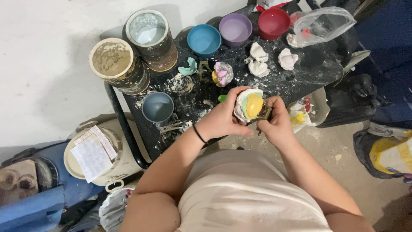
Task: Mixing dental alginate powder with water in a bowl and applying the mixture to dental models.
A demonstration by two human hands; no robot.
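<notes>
On the left of the dark, plaster-spattered surface (300, 77) stand two crusted tubs (133, 53) and a grey bowl (158, 107). Just right of centre, the left hand (221, 120) has its fingers wrapped round a white plaster cast with a yellow insert (249, 105), held just above the surface's near edge. The right hand (278, 124) closes on a brass-coloured metal piece (265, 112) against the cast. This looks like fitting or adjusting; it calls for steady, small pressure.

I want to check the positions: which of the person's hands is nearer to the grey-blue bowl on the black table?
Left. The left hand is just right of the grey-blue bowl, a short gap apart. The right hand is farther right, beyond the yellow and white cast that both hands hold.
</notes>
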